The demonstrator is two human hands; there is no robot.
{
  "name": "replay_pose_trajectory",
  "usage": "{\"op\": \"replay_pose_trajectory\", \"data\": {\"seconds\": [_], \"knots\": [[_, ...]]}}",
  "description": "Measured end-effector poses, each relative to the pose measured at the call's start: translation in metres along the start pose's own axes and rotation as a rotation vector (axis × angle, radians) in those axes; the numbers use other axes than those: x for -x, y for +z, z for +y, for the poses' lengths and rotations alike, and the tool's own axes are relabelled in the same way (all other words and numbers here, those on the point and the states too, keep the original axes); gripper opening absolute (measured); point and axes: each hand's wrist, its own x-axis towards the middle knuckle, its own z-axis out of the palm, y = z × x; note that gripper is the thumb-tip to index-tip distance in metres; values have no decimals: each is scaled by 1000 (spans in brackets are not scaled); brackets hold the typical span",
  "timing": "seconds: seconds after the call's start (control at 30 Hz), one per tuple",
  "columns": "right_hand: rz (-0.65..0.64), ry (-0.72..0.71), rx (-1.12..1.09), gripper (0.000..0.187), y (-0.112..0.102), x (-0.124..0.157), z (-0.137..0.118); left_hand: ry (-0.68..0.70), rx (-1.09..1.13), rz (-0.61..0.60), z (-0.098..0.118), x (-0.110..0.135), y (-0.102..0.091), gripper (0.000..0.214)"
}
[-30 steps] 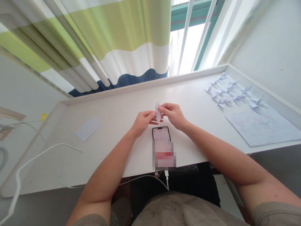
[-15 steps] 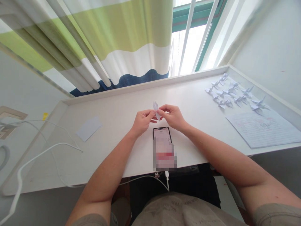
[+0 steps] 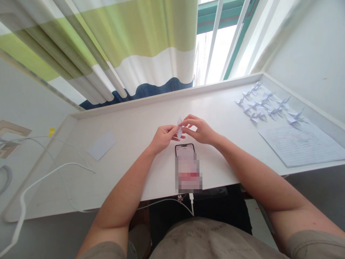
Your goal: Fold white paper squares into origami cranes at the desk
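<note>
A small piece of white folded paper (image 3: 179, 133), narrow and pointed at both ends, stands upright between my hands above the desk. My left hand (image 3: 163, 138) pinches it from the left with thumb and fingers. From the right, my right hand (image 3: 201, 130) has its fingertips on the paper's upper part, its thumb a little lower; the exact contact is partly hidden. Just below the hands lies a phone (image 3: 185, 149) with a lit, partly blurred screen.
Several white paper cranes (image 3: 265, 104) stand at the desk's back right. In front of them lies a written sheet (image 3: 304, 145). A blank paper piece (image 3: 101, 145) rests at left. White cables (image 3: 54, 176) cross the left edge. A raised rim (image 3: 167, 96) borders the desk (image 3: 129, 133).
My right hand's fingers have lifted and shifted on the folded paper, with the index fingertip now higher. The paper's tilt has changed slightly. My left hand keeps its pinch.
</note>
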Motion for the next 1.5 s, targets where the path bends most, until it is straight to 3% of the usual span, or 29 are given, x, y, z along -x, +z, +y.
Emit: {"op": "replay_pose_trajectory", "data": {"seconds": [0.57,0.8,0.97,1.13,1.2,1.3,1.5], "knots": [[19,181,49,9,6,-3,0,-52,106,-2,-2,0,5,45],[68,167,66,6,10,-3,3,-85,122,-3,-2,0,4,47],[77,260,-64,6,12,-3,0,-110,144,-10,0,0,4,48],[190,404,-270,32,17,-2,3,-121,168,20,2,-2,4,48],[184,445,-315,34,17,-2,4,-120,177,34,3,-2,3,49],[127,460,-341,32,16,-2,2,-119,171,36,3,-1,1,49],[168,442,-413,31,16,-2,-4,-114,158,7,1,1,0,48]]}}
